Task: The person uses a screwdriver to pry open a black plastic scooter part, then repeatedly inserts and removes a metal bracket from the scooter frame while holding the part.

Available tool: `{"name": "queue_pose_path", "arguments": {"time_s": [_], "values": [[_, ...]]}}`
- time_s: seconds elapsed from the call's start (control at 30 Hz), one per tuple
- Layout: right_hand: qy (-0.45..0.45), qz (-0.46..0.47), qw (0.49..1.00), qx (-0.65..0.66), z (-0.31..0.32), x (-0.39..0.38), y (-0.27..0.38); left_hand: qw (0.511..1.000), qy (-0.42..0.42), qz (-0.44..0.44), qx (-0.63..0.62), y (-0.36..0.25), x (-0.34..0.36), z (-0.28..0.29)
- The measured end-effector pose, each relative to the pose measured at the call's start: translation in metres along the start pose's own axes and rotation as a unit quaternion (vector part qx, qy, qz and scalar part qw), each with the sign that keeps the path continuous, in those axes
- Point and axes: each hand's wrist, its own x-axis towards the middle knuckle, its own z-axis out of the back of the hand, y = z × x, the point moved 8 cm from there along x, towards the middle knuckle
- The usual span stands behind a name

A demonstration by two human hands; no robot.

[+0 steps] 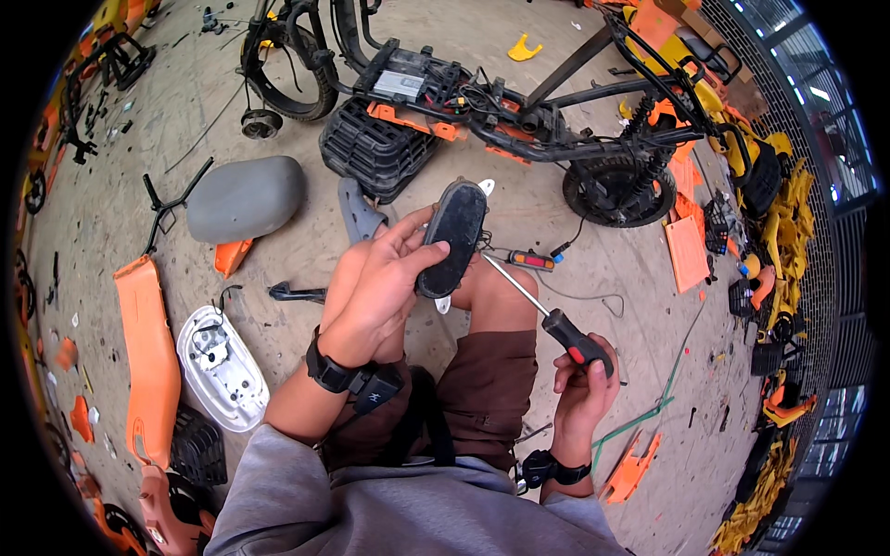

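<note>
My left hand (pixel 387 283) is closed round a dark oblong part with rounded ends (pixel 452 239), its thumb lying across the flat black face. White tabs stick out at the part's top and bottom; I cannot make out exactly what it is. In my right hand (pixel 584 385) is a screwdriver (pixel 567 335) with a black and red handle, gripped near the handle's end. Its thin metal shaft points up and left, with the tip close to the part's right edge. Whether the tip touches the part, I cannot tell.
Ahead stands a stripped scooter frame (pixel 547 109) with wheels and a black crate (pixel 375 148) beneath it. Left of me lie a grey seat (pixel 246 199), an orange panel (pixel 146 357) and a white shell (pixel 222 366). A small red and orange light (pixel 530 259) sits beyond my knees. Yellow panels (pixel 795 246) are heaped at right.
</note>
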Motion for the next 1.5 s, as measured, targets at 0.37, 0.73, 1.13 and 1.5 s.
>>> {"name": "queue_pose_path", "arguments": {"time_s": [0.37,0.73,1.13,1.5], "values": [[0.012,0.019,0.999,-0.031,-0.006,-0.001,0.004,1.000,-0.012,-0.008,0.005,0.004,0.003,0.009],[0.034,0.098,0.978,-0.182,-0.021,-0.003,0.033,0.994,0.006,-0.043,0.099,0.004,0.001,0.004],[-0.030,0.185,0.963,-0.193,-0.034,0.001,0.040,0.988,0.029,-0.043,0.147,0.007,0.002,0.000],[-0.017,0.121,0.974,-0.189,-0.024,0.006,0.028,0.985,0.022,-0.066,0.156,0.004,0.002,-0.002]]}}
